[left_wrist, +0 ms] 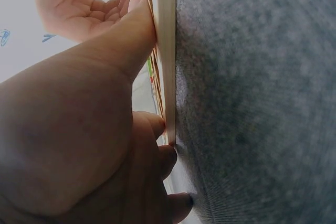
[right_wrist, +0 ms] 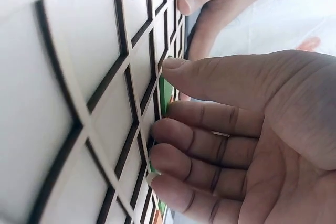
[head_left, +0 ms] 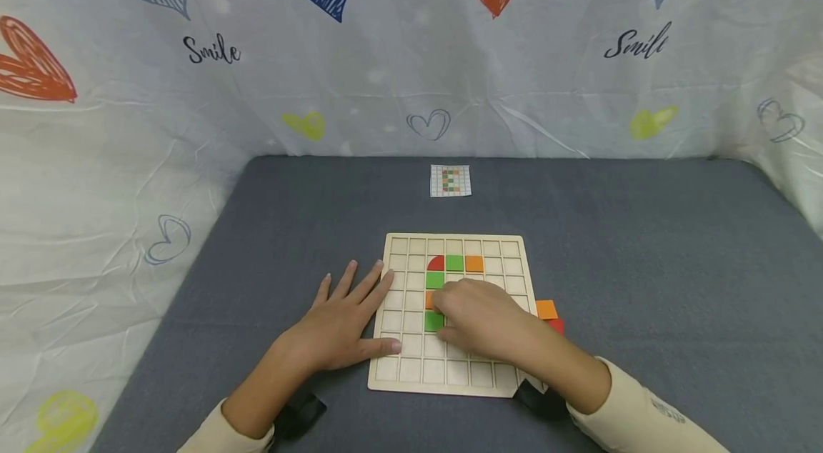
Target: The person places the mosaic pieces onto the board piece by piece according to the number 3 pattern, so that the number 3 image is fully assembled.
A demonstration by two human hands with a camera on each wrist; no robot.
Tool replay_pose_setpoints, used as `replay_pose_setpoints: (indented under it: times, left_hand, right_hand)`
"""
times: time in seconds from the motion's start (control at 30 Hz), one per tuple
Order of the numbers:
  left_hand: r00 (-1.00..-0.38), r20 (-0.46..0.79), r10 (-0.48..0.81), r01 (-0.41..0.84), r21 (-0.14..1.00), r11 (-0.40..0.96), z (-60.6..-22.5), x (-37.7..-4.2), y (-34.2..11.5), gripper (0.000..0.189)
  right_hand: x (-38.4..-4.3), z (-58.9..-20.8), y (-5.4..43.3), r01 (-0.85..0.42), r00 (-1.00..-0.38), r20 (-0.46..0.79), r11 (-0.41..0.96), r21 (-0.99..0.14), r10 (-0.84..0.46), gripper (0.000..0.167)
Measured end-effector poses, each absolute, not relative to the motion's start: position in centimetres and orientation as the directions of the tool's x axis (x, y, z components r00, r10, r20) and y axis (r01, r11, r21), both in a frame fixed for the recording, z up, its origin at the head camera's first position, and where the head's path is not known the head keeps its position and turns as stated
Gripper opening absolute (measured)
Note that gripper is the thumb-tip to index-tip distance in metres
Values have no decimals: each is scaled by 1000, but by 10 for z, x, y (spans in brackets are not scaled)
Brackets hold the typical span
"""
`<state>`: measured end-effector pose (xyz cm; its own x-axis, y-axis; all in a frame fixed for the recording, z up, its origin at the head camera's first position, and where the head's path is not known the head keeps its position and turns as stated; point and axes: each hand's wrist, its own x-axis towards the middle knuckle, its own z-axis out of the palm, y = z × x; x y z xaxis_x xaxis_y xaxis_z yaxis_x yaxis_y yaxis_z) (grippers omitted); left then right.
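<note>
A wooden grid board (head_left: 392, 373) lies on the table with square tiles in some cells. Spread flat, my left hand (head_left: 341, 328) rests at the board's left edge, thumb and fingertips on its rim. Over the board's middle, my right hand (head_left: 482, 317) has bent fingers and its thumb beside a green tile (head_left: 434, 322), which sits in its cell. The fingers partly cover an orange tile (head_left: 429, 299). Above are another green tile (head_left: 435, 280), a red quarter-round tile (head_left: 436, 264), a third green tile (head_left: 454, 263) and a second orange tile (head_left: 474, 264).
Loose tiles, an orange one (head_left: 546, 309) and a red one (head_left: 556, 326), lie right of the board, partly behind the right forearm. A small card (head_left: 450, 181) with a coloured grid pattern lies at the back. A printed curtain (head_left: 398, 67) hangs behind the grey table (head_left: 289, 224).
</note>
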<state>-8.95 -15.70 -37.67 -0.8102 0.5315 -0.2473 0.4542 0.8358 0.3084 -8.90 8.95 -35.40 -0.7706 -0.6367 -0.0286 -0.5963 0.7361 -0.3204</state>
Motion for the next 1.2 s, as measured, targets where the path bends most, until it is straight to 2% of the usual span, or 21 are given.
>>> replay_pose_setpoints:
  times: [0.17, 0.33, 0.47, 0.73, 1.2]
  left_hand:
    - [-808, -253, 532, 451, 315, 835, -376, -90, -158, 99]
    - [-806, -255, 534, 451, 318, 834, -376, -91, -158, 99]
    - [-803, -259, 538, 455, 317, 832, -377, -91, -158, 99]
    - [-800, -264, 538, 454, 320, 832, -377, -91, -157, 99]
    - [-802, -268, 534, 451, 316, 835, -376, -91, -156, 99]
  right_hand:
    - [-84, -353, 104, -609, -766, 6, 721, -331, -643, 17]
    - [-82, -351, 136, -567, -793, 13, 730, -381, -609, 25]
    - [-83, -347, 168, -500, -829, -35, 768, -400, -558, 33]
    - [-75, -349, 218, -361, -888, -145, 857, -367, -436, 26]
    - [-67, -361, 234, -360, -906, -86, 862, -357, -414, 28]
